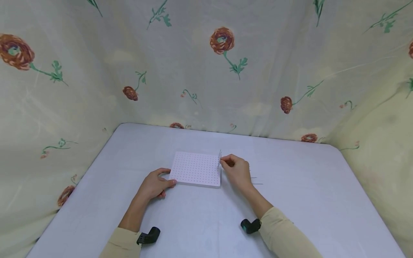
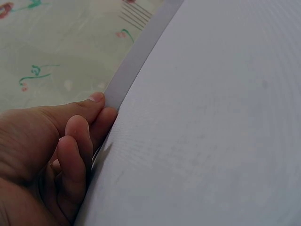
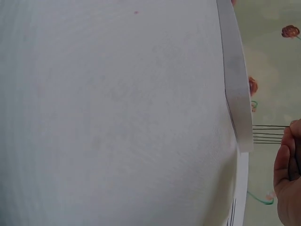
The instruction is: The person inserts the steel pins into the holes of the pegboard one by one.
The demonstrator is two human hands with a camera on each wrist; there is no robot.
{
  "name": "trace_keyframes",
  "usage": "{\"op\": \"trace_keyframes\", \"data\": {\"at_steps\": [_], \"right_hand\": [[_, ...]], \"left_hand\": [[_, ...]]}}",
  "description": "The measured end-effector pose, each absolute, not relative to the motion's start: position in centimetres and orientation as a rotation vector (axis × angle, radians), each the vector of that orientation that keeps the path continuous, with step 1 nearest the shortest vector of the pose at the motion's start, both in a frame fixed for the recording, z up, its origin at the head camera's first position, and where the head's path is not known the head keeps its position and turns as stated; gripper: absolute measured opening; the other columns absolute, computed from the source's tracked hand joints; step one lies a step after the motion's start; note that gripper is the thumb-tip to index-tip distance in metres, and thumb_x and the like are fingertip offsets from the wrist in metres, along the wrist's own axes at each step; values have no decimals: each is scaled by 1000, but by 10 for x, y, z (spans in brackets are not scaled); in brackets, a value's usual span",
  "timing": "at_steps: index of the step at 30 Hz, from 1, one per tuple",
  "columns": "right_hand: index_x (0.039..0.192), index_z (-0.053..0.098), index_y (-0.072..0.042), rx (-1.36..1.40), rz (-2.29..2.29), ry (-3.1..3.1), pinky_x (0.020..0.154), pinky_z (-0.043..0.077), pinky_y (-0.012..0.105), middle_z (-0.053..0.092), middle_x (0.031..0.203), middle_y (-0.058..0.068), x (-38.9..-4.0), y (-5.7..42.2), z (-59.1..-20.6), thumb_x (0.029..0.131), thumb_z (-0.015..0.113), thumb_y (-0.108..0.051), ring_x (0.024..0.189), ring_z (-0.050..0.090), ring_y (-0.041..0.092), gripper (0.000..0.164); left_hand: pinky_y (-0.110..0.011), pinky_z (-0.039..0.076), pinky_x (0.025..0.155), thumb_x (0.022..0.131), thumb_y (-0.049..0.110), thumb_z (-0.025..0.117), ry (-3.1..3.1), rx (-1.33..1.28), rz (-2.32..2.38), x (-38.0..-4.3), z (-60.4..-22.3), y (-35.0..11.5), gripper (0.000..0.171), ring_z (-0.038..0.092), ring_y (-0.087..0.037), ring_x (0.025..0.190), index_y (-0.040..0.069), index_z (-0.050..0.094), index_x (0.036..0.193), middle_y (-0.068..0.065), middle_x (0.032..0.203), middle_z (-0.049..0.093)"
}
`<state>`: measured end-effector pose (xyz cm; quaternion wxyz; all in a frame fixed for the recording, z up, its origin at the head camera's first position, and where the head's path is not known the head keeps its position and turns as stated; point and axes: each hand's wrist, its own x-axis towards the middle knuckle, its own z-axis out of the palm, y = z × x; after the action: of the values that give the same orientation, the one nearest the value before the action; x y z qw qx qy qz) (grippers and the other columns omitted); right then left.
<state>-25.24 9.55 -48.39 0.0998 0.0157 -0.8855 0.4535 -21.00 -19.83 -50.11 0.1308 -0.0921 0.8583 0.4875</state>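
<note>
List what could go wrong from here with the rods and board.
1. The right hand may bump the standing rods, which sit close together on the white board.
2. The board could pivot, since the left hand grips only its left side.
3. The right hand might brush the loose rods lying beside it.

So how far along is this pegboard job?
Several thin rods already stand in a row on the board, at its right side. The right hand seems to pinch one; the left hand grips the board. Apparently unplaced: loose rods on the table, to the right.
</note>
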Motion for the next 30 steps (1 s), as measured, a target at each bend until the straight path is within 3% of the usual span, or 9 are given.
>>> {"op": "trace_keyframes", "data": {"at_steps": [13,30], "right_hand": [[107,80,-13,-21,1323,-2737,76,50,28,78,97,3,-254,96,-488,94,74,-18,89,67,18,15],[113,77,-13,-103,1366,-2755,75,50,25,78,102,4,-250,127,-484,95,73,-24,93,66,19,21]], "left_hand": [[-24,39,45,90,25,79,2493,-278,1410,-209,-500,-197,64,49,-11,41,10,52,146,-2,75,73],[-24,40,46,91,25,78,2491,-270,1413,-209,-499,-199,64,50,-11,41,8,51,147,-4,78,75]]}}
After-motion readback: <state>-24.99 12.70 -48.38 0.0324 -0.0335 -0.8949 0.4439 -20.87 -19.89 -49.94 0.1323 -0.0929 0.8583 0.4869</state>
